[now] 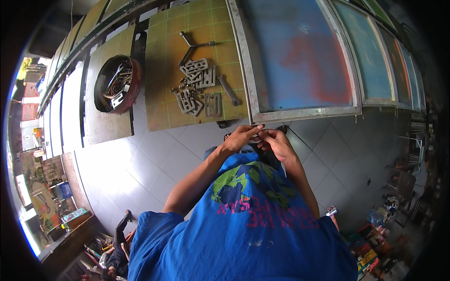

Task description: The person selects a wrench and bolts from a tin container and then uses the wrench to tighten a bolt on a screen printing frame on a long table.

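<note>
My left hand [241,136] and my right hand [277,143] meet in front of my chest, just below the near left corner of a metal-framed screen [307,114] with a blue and red mesh. The fingers of both are bent and pinched together. Something small seems to be between them, but it is too hidden to name. Left of the frame, on a yellowish board [164,112], lies a heap of slotted metal plates [205,77] with small bolts and nuts [188,87] among them. Beside the heap rest a wrench [229,91] and a three-armed socket wrench [191,46].
A round red tin [133,89] holding wrenches and metal parts stands on a pale board further left. More framed screens [370,61] line up to the right. Grey floor tiles [154,159] lie below. Another person [119,253] is at the lower left, and clutter [375,243] fills the lower right.
</note>
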`<state>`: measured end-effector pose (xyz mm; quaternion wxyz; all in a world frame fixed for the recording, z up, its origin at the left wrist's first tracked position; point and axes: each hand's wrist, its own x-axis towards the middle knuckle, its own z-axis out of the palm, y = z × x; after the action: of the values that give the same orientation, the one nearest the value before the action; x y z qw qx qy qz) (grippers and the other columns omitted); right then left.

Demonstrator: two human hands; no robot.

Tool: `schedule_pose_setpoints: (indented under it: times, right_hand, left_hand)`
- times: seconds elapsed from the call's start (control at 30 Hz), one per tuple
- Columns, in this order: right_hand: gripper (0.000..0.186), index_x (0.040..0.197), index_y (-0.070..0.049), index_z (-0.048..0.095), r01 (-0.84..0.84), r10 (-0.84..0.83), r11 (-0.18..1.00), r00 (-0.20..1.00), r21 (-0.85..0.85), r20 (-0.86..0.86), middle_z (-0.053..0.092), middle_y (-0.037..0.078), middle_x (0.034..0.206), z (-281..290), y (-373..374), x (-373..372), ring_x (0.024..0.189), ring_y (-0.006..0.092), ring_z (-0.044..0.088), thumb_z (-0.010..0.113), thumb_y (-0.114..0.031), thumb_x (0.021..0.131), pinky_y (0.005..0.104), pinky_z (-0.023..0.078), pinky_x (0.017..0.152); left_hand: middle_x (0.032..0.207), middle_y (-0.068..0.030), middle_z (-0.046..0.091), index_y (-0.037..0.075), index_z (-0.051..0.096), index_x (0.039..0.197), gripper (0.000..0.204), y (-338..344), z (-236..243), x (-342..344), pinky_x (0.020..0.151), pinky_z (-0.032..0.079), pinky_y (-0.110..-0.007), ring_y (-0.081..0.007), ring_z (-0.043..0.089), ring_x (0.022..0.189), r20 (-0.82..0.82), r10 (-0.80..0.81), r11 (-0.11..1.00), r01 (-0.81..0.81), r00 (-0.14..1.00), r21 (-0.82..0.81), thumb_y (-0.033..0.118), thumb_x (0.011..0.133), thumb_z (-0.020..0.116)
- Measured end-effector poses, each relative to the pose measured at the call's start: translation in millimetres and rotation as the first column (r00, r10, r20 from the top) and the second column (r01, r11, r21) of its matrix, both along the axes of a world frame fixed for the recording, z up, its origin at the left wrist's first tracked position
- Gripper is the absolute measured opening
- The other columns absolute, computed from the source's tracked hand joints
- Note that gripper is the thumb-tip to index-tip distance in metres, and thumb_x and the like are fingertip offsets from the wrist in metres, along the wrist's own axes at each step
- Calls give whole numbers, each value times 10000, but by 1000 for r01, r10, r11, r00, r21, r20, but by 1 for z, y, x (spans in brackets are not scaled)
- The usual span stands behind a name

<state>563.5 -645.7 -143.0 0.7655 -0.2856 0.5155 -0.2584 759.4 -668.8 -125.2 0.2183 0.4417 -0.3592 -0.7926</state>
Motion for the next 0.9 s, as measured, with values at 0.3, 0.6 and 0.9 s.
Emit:
schedule_pose_setpoints:
  times: [0.3, 0.6, 0.9]
  right_hand:
    - [178, 1085, 7, 634, -32, -4, 993, 952, -114, -306, 684, 49, 920, -16, 5, 2, 790, 112, 653, 610, -130, 974, 286, 547, 701]
    - [307, 1220, -10, 595, -198, 199, 980, 980, 26, -21, 723, 90, 1019, 17, -4, -6, 840, 143, 683, 416, -207, 1068, 308, 565, 720]
    - [273, 1156, -15, 626, -2, -13, 994, 990, 111, 138, 723, 100, 1030, 17, 2, 2, 885, 174, 691, 492, -226, 1046, 319, 564, 711]
  left_hand:
    - [841, -54, 661, -29, 653, 1060, 400, 8, 2, -15, 559, 414, -262, -101, 572, 690, 52, 191, 970, -196, 980, 146, 360, 967, 663]
    - [901, -19, 674, -2, 637, 1255, 432, 17, -22, -4, 611, 422, -240, -89, 576, 771, 120, 98, 985, -79, 988, -154, 356, 1025, 563]
    - [914, -56, 679, 3, 609, 1278, 427, 10, -2, -4, 590, 429, -259, -106, 592, 774, -56, 123, 991, -120, 991, 57, 326, 1030, 481]
